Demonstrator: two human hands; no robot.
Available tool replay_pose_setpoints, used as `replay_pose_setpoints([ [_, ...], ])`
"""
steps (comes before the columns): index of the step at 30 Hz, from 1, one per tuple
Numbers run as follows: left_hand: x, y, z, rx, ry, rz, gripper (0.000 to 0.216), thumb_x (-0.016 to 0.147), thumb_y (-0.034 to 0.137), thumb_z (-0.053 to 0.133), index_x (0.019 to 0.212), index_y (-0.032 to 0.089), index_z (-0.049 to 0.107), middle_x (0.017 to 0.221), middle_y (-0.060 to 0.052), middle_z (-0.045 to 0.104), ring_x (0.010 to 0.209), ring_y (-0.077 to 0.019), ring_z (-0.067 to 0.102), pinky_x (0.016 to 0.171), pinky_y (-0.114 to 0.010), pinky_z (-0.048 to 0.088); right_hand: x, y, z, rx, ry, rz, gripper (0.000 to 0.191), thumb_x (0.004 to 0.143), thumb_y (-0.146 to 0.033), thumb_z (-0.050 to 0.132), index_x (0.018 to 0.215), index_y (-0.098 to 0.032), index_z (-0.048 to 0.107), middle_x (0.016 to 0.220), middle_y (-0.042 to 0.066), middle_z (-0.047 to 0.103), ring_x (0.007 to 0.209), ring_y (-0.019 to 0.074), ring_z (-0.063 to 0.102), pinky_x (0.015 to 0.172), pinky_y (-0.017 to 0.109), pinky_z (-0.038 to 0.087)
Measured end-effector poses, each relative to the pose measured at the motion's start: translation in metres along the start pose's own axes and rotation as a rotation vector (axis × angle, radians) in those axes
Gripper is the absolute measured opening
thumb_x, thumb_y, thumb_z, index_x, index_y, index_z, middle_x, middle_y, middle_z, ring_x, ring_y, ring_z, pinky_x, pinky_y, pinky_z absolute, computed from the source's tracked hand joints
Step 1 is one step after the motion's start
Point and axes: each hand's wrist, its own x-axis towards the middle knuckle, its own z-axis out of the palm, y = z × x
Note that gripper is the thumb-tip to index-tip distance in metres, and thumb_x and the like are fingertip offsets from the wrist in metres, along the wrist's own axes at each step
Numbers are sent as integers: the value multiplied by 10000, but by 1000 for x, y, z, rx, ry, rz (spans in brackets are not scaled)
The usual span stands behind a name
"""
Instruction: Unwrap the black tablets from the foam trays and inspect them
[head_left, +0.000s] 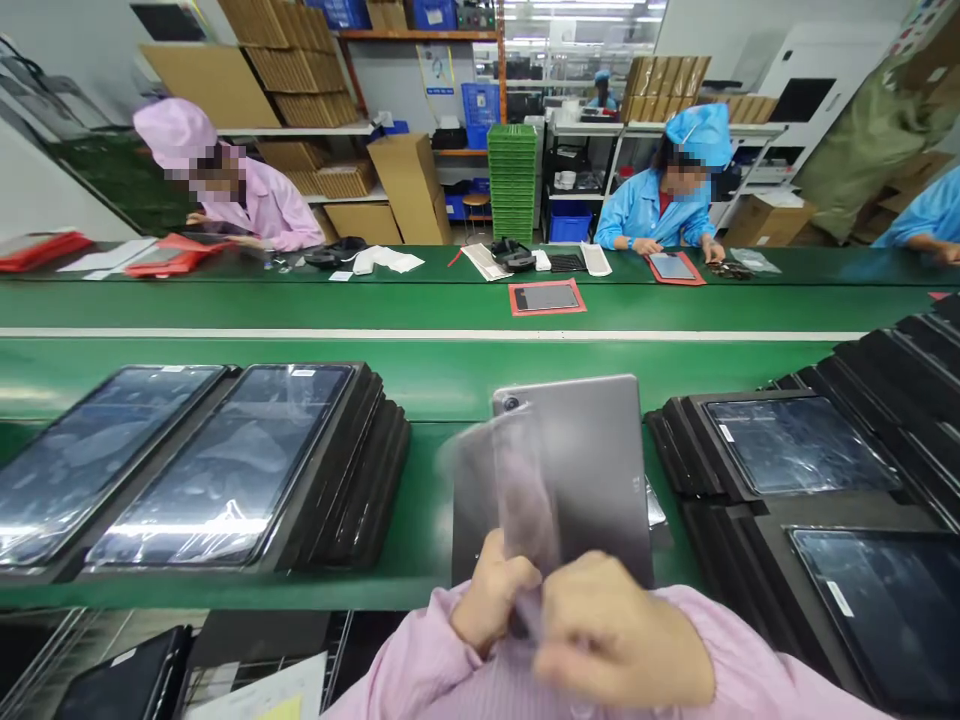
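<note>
A grey tablet (592, 460) stands back side toward me, with its camera at the top left corner. Across its left part runs a strip of clear plastic film (525, 475), smeared by motion. My left hand (491, 595) is closed on the film at the tablet's lower edge. Just right of it, my right hand (619, 635) is blurred, its fingers curled in at the film's lower end. A translucent or grey edge left of the strip is too blurred to make out.
Film-covered tablets in black trays (360, 480) are stacked at left. More black trays (787, 500) with tablets rise at right. Across the green bench (442, 380), a tablet lies on a red sleeve (547, 297). Co-workers (667, 200) sit opposite. Papers (262, 695) lie below the bench edge.
</note>
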Motion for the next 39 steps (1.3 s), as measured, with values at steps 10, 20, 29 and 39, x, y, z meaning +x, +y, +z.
replay_pose_setpoints([
  [10, 13, -11, 15, 455, 5, 476, 438, 618, 201, 504, 1040, 162, 615, 1030, -92, 656, 977, -243, 583, 882, -375, 454, -8, 43, 1, -136, 448, 591, 704, 650, -350, 653, 1279, -176, 391, 1224, 140, 510, 1051, 270, 532, 850, 421, 465],
  [20, 70, -3, -43, 259, 242, 170, 503, 576, 485, 672, 948, 149, 634, 936, -111, 686, 937, -284, 631, 809, -386, 500, -18, 100, 4, 335, 444, 864, 378, 746, -338, 491, 1098, -210, 552, 1094, 45, 661, 950, 219, 625, 841, 352, 497],
  [29, 105, -22, -88, 347, 561, 82, 233, 703, 320, 614, 864, 152, 602, 859, -98, 697, 839, -229, 658, 750, -335, 500, -44, 164, -69, -600, 277, 1428, 537, 758, -339, 630, 1157, 0, 509, 1222, 306, 493, 1181, 430, 438, 946, 521, 352],
  [39, 111, -28, -75, 560, 564, 83, 443, 819, 235, 540, 1246, 125, 502, 1242, -159, 604, 1160, -234, 560, 960, -315, 425, -53, 173, -72, -704, 127, 1564, 595, 751, -510, 627, 1092, -29, 541, 1134, 281, 575, 1105, 363, 529, 856, 424, 411],
])
